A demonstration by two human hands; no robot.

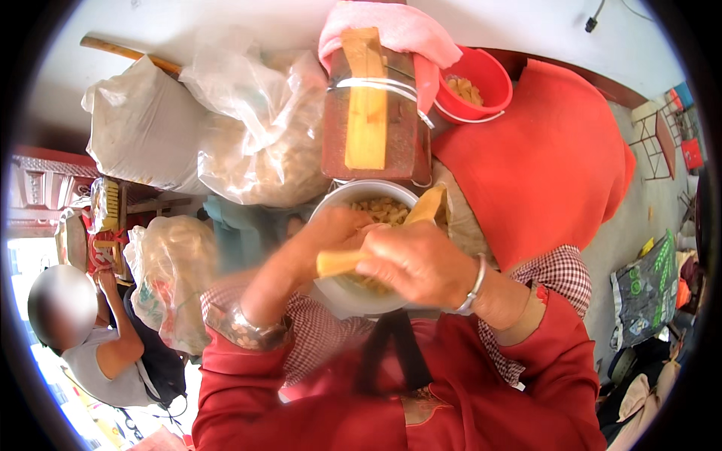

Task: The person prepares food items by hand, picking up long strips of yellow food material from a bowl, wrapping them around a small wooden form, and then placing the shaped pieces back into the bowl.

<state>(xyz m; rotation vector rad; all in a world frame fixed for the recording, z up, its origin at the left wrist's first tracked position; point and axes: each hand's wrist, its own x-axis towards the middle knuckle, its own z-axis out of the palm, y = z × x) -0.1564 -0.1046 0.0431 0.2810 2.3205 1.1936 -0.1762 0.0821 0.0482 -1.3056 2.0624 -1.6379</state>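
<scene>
My right hand (417,262) is closed around a yellow wooden tool (340,263) above a white bucket (325,206). One end of the wood sticks out to the left of the fist; a broader yellow wooden piece (427,206) shows beyond it on the right. The fist covers the middle, so I cannot tell whether both ends are one piece. Close beside it, my left hand (338,228) reaches over the bucket, its fingers partly hidden and blurred. Small pale brown chunks (383,210) lie inside the bucket.
Behind the bucket stands a reddish-brown block (334,135) with a wooden strip (365,132) tied on, topped by a pink towel (395,20). A red bucket (499,90) and red sheet (541,158) lie right. Filled plastic bags (259,146) and a person (107,355) are left.
</scene>
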